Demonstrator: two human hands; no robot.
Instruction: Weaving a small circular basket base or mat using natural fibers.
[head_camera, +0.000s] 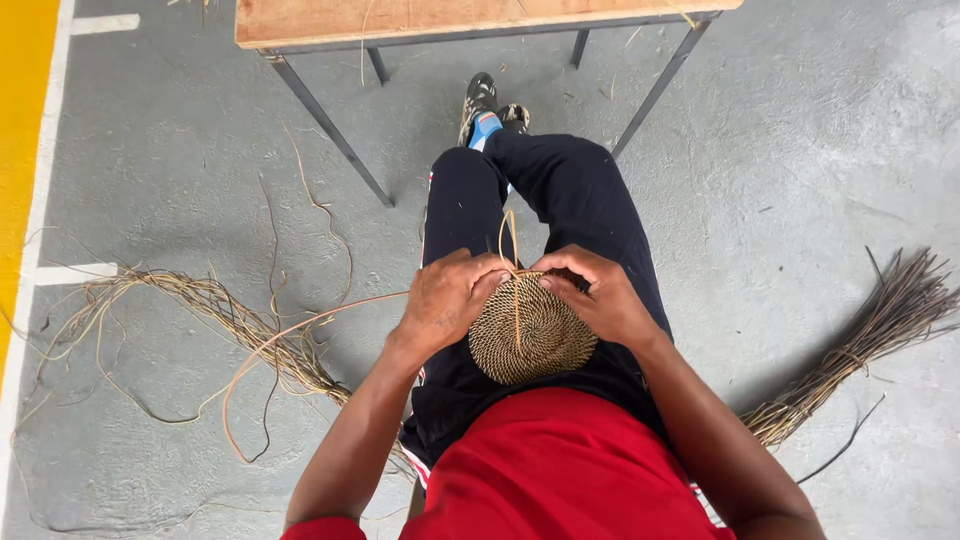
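A round woven coil disc (528, 332) of tan fibre rests on my lap. My left hand (447, 298) grips its upper left rim, fingers curled over the edge. My right hand (598, 293) holds the upper right rim, fingertips pinching at the top of the coil. A thin loose strand (508, 238) loops up from the rim between my hands. Another long strand (300, 330) trails from the disc out to the left over the floor.
I sit with legs in dark trousers (560, 200) stretched under a wooden table (450, 18) with metal legs. A loose heap of fibre (200, 310) lies on the grey floor at left. A tied bundle of reeds (870, 335) lies at right.
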